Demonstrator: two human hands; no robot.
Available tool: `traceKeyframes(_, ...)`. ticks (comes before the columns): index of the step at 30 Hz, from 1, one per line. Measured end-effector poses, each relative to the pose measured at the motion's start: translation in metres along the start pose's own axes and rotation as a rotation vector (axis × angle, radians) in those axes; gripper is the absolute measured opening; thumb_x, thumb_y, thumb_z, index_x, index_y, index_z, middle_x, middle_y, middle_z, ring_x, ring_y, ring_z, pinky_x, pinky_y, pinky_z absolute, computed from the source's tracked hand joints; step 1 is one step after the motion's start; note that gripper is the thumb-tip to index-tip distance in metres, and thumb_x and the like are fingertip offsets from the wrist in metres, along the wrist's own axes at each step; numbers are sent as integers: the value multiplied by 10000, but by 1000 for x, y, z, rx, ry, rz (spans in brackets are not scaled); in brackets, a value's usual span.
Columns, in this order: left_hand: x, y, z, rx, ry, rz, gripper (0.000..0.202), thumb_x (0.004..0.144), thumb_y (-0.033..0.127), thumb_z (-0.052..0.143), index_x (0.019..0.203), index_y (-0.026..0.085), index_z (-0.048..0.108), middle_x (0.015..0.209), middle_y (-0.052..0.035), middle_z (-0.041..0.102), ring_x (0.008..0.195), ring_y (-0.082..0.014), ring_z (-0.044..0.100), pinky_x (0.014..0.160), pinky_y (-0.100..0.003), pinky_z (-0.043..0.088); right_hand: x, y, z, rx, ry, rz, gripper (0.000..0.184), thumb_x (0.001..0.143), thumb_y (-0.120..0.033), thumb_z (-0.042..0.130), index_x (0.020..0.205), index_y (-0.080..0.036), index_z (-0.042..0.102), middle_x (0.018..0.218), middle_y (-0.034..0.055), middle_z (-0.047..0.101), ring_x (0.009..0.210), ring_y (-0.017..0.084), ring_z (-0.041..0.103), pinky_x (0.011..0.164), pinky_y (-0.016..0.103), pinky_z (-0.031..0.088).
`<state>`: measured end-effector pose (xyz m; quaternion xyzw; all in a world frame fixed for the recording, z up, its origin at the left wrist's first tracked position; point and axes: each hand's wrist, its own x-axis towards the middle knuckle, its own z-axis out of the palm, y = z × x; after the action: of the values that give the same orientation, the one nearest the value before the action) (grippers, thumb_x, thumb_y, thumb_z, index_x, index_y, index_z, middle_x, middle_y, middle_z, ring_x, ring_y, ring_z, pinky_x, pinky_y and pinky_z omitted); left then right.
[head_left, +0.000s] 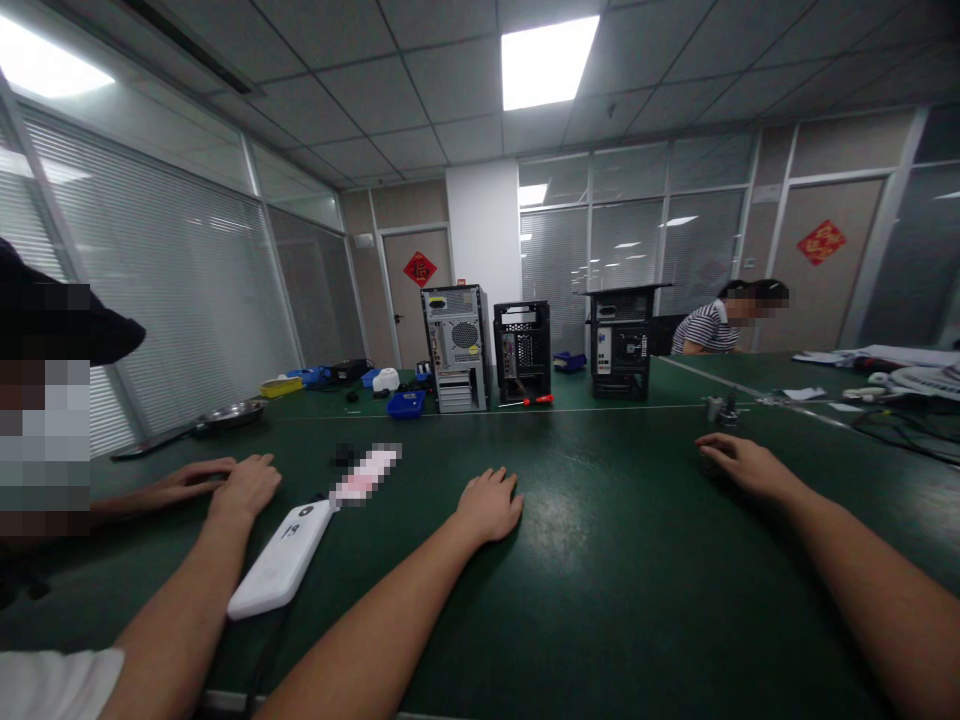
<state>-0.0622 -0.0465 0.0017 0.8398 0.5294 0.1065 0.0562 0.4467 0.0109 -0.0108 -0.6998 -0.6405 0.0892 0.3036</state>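
Observation:
My left hand (491,505) lies palm down on the green table (615,560), fingers loosely spread and holding nothing. My right hand (742,465) also rests flat on the table further right, fingers stretched out and empty. A small metal part (721,408) stands just beyond my right hand, apart from it. A white oblong device (281,560) lies to the left of my left hand, not touched by it.
A person in a black cap sits close on my left, with both hands (225,482) on the table. Three computer cases (457,350) stand at the far middle beside blue bins (406,403) and a red-handled screwdriver (536,400). Another person (712,325) sits at the back right.

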Motion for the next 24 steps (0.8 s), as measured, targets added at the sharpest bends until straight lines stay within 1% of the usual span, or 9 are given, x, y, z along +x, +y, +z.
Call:
traceKeyframes(3,1,0,0,6,7,5,610,969,503,383,1469,172,493,1563,-163,400,1440,-373,366,1162,-535,303,-5,-1,3,42,-11,-32,446,876,-483,524,1222,-243,672,1212,101,707,1076,308,659,918,422,484)
traceKeyframes(6,2,-1,0,8,-2,-6,608,967,516,385,1470,193,492,1567,-146,401,1441,-356,372,1166,-516,303,-7,4,7,55,-26,-56,514,823,-506,608,1283,-279,633,1197,65,711,1082,298,660,915,425,495)
traceKeyframes(9,2,0,-1,-2,-6,-10,609,966,526,383,1467,199,498,1568,-145,400,1443,-359,367,1163,-525,303,-6,6,10,12,-34,-95,572,789,-441,655,1334,-271,607,1209,81,701,1097,295,656,938,420,496)
traceKeyframes(11,1,1,-1,-3,0,-15,601,964,515,392,1462,199,505,1566,-145,403,1442,-362,368,1161,-529,305,-7,-1,12,-14,-33,-140,568,812,-415,636,1355,-254,599,1213,93,696,1084,285,658,949,413,496)
traceKeyframes(12,1,1,-1,-1,6,-17,597,962,509,399,1459,197,510,1563,-146,408,1440,-365,371,1161,-531,306,-8,-8,12,-26,-32,-172,564,823,-414,629,1362,-248,597,1219,96,693,1080,280,657,954,409,495)
traceKeyframes(14,1,2,-2,1,9,-17,602,957,512,415,1450,185,525,1553,-154,421,1431,-375,381,1158,-534,310,-11,-30,15,-53,-37,-262,560,842,-416,621,1374,-244,597,1219,98,689,1074,271,653,959,399,494)
traceKeyframes(17,2,5,-3,-27,11,-7,612,951,551,428,1408,172,576,1528,-161,455,1413,-384,404,1151,-528,326,-23,-81,22,-90,-81,-444,531,888,-413,580,1399,-267,588,1177,86,692,1051,256,655,956,389,493)
traceKeyframes(21,2,12,-5,-146,58,42,556,962,563,436,1326,199,646,1464,-126,541,1362,-324,480,1140,-455,362,-52,-160,40,-67,-182,-711,451,923,-423,566,1347,-291,641,1248,72,666,1103,249,636,985,385,483)
traceKeyframes(24,1,19,-6,-237,100,143,453,975,512,460,1233,220,691,1389,-96,603,1301,-271,532,1120,-392,385,-78,-206,60,-76,-206,-893,377,938,-388,560,1279,-302,694,1187,67,690,1073,242,643,964,370,491)
